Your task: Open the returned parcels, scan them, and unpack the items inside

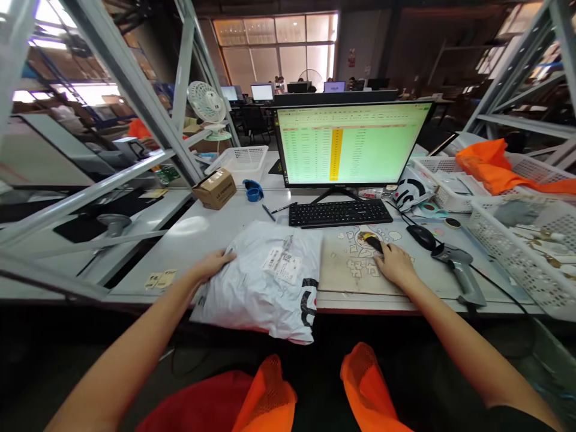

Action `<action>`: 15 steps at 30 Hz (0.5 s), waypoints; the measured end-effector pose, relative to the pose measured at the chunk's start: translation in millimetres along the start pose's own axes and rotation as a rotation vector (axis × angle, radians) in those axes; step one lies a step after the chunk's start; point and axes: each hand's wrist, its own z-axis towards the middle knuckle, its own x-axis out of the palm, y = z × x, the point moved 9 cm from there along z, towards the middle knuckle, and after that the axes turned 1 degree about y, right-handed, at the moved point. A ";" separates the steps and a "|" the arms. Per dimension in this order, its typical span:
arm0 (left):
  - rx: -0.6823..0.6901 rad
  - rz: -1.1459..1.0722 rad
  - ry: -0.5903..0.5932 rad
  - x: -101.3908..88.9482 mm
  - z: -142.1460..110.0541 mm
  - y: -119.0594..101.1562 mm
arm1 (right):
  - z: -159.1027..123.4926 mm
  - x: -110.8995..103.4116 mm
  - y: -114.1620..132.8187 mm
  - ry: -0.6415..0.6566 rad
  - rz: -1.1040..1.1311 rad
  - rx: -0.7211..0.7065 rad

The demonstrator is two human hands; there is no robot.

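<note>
A stuffed white plastic mailing bag [252, 282] lies at the front edge of the desk, with a printed label on top and bold black lettering at its right corner. My left hand [215, 264] grips the bag's left edge, thumb on top and the other fingers mostly hidden. To the right of the bag, my right hand [396, 264] rests over a printed desk mat [337, 273]. Its fingers are closed around a small black-and-yellow tool that looks like a box cutter [373, 242]; its blade cannot be made out.
Behind the bag stand a keyboard [341, 213] and a monitor [351, 144] showing a spreadsheet. A mouse [421, 236], barcode scanner [459, 273] and white plastic basket [517, 252] are at right. A small cardboard box [215, 189] and blue tape roll [253, 191] sit at left.
</note>
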 end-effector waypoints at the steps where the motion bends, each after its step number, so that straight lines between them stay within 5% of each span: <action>1: 0.008 -0.004 0.018 -3.5 1.2 -16.3 | -2.0 1.1 -3.8 -0.039 0.023 -0.002; 4: 0.217 0.087 0.051 -16.6 -7.2 -100.1 | -6.1 2.3 -9.7 -0.143 0.097 -0.017; 7: 0.570 0.402 0.001 -19.3 -42.7 -203.2 | -9.7 0.7 -11.5 -0.191 0.142 -0.023; 9: 0.685 0.619 -0.056 -12.6 -65.6 -246.1 | -11.9 -2.2 -14.8 -0.215 0.181 0.004; 12: 0.646 0.785 0.033 4.6 -75.6 -254.6 | -13.2 -3.6 -20.9 -0.230 0.239 0.047; 15: 0.478 0.779 0.245 10.8 -69.4 -219.7 | -11.7 -0.4 -22.6 -0.224 0.249 0.042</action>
